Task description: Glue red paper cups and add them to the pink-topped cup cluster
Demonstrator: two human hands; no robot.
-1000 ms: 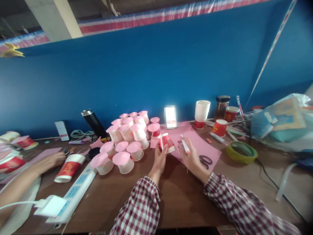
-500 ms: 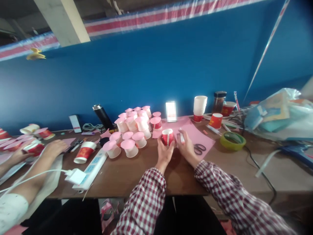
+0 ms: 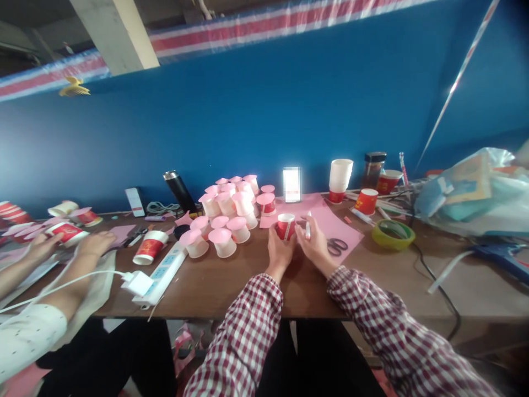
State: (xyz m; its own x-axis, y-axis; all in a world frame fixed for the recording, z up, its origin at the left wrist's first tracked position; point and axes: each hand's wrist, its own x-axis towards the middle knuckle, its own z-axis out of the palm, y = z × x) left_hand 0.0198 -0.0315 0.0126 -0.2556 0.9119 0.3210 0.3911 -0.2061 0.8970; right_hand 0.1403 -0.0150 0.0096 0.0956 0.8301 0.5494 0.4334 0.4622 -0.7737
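Observation:
My left hand grips a small red paper cup, upright with its white mouth up, just above the brown table. My right hand holds a white glue stick next to the cup and touches the cup's right side. Both hands sit at the near edge of a pink paper sheet. Black scissors lie on that sheet, right of my right hand. Left of the cup stands a heap of upturned white cups with pink paper discs.
A co-worker's hands work at the left among red cups. A white power strip, a black flask, a stack of white cups, a jar, a green tape roll and a plastic bag surround the spot.
The red cup turned from tilted to upright in my left hand, and both hands closed around it. The view pulled back, showing more table edge and my lap.

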